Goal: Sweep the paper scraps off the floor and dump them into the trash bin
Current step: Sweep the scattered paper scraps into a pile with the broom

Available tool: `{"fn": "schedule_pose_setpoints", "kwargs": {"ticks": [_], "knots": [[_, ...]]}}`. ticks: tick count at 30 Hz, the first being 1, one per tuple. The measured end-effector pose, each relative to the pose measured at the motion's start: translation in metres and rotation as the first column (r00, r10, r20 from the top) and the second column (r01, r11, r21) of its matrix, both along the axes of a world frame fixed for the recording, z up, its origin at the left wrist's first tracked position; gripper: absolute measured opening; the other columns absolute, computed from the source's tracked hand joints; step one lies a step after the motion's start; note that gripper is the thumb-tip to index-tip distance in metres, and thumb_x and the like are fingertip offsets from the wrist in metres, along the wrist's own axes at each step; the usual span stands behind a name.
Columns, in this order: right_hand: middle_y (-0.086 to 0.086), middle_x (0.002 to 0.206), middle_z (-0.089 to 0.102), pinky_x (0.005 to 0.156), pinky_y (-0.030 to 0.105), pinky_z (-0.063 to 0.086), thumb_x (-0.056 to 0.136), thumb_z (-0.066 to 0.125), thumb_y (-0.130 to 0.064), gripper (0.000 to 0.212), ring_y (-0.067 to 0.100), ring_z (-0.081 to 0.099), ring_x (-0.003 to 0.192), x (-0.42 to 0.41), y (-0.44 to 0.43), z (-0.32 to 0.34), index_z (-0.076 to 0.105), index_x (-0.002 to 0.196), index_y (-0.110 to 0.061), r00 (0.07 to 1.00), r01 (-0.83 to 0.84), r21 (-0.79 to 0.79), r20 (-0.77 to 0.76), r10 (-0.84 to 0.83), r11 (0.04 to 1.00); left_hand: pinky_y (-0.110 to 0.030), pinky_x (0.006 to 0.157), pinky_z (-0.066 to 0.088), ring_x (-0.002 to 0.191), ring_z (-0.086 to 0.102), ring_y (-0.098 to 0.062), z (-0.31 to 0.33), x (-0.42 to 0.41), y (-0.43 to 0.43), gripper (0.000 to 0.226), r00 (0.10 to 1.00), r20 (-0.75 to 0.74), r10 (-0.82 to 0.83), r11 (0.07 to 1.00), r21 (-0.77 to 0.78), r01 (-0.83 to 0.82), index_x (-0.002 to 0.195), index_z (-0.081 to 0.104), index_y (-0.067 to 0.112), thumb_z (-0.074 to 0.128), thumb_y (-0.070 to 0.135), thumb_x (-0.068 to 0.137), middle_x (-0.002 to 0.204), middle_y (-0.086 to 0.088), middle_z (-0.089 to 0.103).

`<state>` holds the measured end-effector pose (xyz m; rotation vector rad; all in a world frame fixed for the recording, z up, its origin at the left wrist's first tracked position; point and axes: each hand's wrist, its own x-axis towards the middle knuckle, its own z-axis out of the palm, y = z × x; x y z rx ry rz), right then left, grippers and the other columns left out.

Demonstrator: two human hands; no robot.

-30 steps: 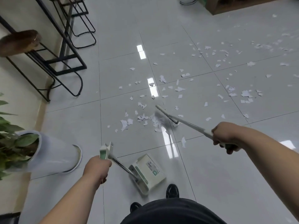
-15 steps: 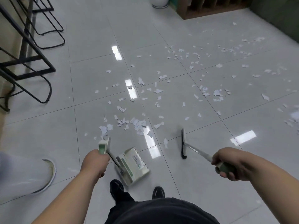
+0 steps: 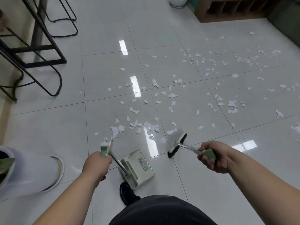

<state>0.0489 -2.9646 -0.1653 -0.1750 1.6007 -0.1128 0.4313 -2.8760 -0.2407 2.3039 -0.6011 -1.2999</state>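
We see torn white paper scraps [image 3: 152, 127] all over the glossy pale grey tiled floor [image 3: 211, 179]. The densest clump is mid-scene, just far of the dustpan, and looser scatter runs off to the far right. None are in the pan.

The broom with black bristles, a white head, a metal shaft and a green grip [image 3: 178, 144] has its head down at the floor on the near-right edge of that clump. One larger scrap lies just beside it. We can't tell if the bristles press the tile.

The right hand [image 3: 214, 158] grips the green grip, fingers curled fully round it, thumb side towards the head.

The white plastic dustpan with a green stripe and a long upright handle [image 3: 138, 168] sits on the floor to the near left of the broom head, apart from it, with a label on its flat face. The left hand [image 3: 96, 164] holds the top of its handle in a closed fist, with the green-white handle end sticking out above the knuckles.

A black shoe [image 3: 128, 194] is just near of the pan, and dark clothing [image 3: 162, 210] fills the bottom edge.

Near left there is a white cylindrical planter [image 3: 32, 172] with green leaves [image 3: 6, 161]. Far left we see black metal-frame stools [image 3: 53, 62]. At the far right are a brown wooden shelf unit [image 3: 235, 10] and a white round pot base [image 3: 177, 2].
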Motion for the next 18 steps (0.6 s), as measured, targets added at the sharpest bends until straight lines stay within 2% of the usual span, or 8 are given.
{"fn": "schedule_pose_setpoints", "kwargs": {"ticks": [3,5,9,12,15,18], "knots": [[0.005,0.065,0.054,0.029,0.012,0.029,0.074,0.054,-0.007,0.010,0.013,0.051,0.036,0.039,-0.027,-0.008,0.050,0.083,-0.009,0.994,0.103,-0.033,0.041,-0.101,0.994,-0.024,0.046,0.031,0.056,0.036,-0.022,-0.002,0.034,-0.001,0.013,1.000,0.000,0.011,1.000,0.010,-0.011,0.075,0.045,0.010,0.050,0.001,0.082,0.066,-0.009,0.042],[0.006,0.064,0.053,0.027,0.013,0.029,0.080,0.050,-0.008,0.007,0.012,0.050,0.036,0.059,-0.043,-0.016,0.049,0.087,-0.008,0.980,0.186,-0.055,0.088,-0.181,0.981,-0.024,0.045,0.031,0.054,0.036,-0.022,-0.004,0.054,-0.001,0.012,1.000,0.001,0.020,1.000,0.015,-0.020,0.076,0.046,0.010,0.050,0.001,0.082,0.065,-0.009,0.042],[0.006,0.063,0.053,0.026,0.014,0.028,0.081,0.050,-0.009,0.015,0.011,0.049,0.035,0.087,-0.073,-0.034,0.048,0.095,-0.007,0.939,0.324,-0.081,0.145,-0.311,0.942,-0.025,0.045,0.032,0.055,0.037,-0.023,-0.010,0.090,0.001,0.010,0.999,0.016,0.037,0.999,0.034,-0.038,0.075,0.046,0.010,0.049,0.002,0.081,0.063,-0.009,0.042],[0.006,0.061,0.054,0.026,0.015,0.029,0.088,0.048,-0.012,0.008,0.010,0.050,0.036,0.105,-0.087,-0.039,0.047,0.095,-0.008,0.920,0.376,-0.119,0.168,-0.355,0.919,-0.026,0.046,0.032,0.056,0.037,-0.023,-0.009,0.109,0.002,0.010,0.999,0.033,0.038,0.999,0.033,-0.039,0.075,0.047,0.011,0.048,0.003,0.080,0.061,-0.008,0.042],[0.006,0.063,0.054,0.028,0.014,0.029,0.087,0.048,-0.011,0.005,0.011,0.049,0.037,0.132,-0.082,-0.035,0.048,0.090,-0.008,0.960,0.272,-0.176,0.120,-0.254,0.946,-0.026,0.047,0.032,0.057,0.037,-0.024,-0.008,0.130,0.003,0.012,0.997,0.060,0.039,0.999,0.014,-0.040,0.074,0.048,0.011,0.048,0.002,0.082,0.060,-0.008,0.042],[0.007,0.065,0.052,0.031,0.016,0.027,0.087,0.049,-0.007,0.004,0.016,0.046,0.040,0.166,-0.059,-0.025,0.048,0.090,-0.010,0.999,0.048,-0.242,0.011,-0.047,0.969,-0.027,0.049,0.032,0.058,0.037,-0.025,-0.011,0.150,0.008,0.007,0.995,0.087,0.045,0.998,0.033,-0.048,0.078,0.052,0.008,0.048,0.004,0.084,0.065,-0.010,0.044]]}}
